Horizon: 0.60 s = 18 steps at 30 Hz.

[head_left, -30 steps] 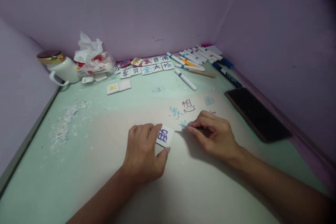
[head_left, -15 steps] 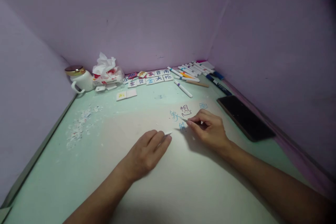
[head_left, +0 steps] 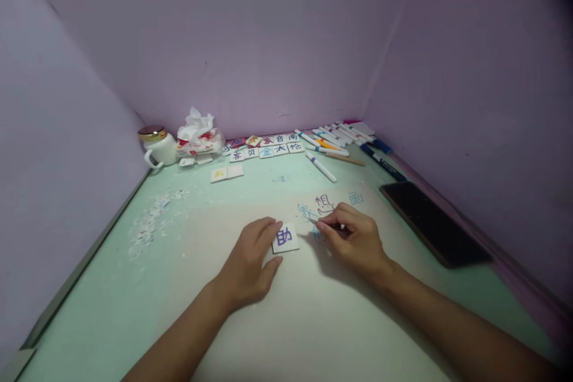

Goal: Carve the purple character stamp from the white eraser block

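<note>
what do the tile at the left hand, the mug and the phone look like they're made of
Tile: matte white, perhaps foam board or plastic, being flat with crisp corners. Mug: probably glazed ceramic, from its smooth white body; its gold-rimmed lid could be metal or shiny plastic. Phone: likely a glass front, flat and dark; the edging is too blurred to tell.

Wht mug (head_left: pixel 165 151), blk phone (head_left: pixel 433 224)

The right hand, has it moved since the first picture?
Yes: the right hand has moved slightly forward, nearer the written 想, which stays put.
</note>
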Each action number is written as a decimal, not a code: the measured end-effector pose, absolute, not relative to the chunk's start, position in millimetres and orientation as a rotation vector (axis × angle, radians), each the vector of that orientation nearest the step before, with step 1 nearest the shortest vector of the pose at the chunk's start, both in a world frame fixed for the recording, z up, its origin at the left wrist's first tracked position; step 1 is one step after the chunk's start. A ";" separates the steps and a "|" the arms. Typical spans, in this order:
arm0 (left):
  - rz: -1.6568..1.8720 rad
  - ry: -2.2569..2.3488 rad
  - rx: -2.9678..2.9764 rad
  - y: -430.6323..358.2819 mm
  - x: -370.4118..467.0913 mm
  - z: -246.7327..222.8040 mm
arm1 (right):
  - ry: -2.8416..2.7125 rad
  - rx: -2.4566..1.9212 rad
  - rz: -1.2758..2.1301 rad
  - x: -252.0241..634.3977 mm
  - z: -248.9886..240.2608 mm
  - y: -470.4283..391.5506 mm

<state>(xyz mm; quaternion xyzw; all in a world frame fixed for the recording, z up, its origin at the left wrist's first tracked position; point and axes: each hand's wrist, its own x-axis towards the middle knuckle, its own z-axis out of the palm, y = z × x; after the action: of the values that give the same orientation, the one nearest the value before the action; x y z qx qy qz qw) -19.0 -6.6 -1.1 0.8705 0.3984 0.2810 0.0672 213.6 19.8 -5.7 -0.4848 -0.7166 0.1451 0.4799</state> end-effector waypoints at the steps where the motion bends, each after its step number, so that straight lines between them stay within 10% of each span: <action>1: 0.836 1.219 2.617 -6.2 -19.1 -1.5 | -1.750 -1.182 0.353 213.0 -6.4 20.2; 18: 1.317 0.955 2.844 -23.9 -11.7 26.6 | -1.903 -1.040 0.217 226.2 -9.9 15.1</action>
<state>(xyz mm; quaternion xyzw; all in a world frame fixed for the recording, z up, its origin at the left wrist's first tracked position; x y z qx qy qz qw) -11.7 -23.9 26.6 0.8660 0.2909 0.4011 -0.0673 226.2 15.1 -9.9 -0.4229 -0.7741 0.0884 0.4627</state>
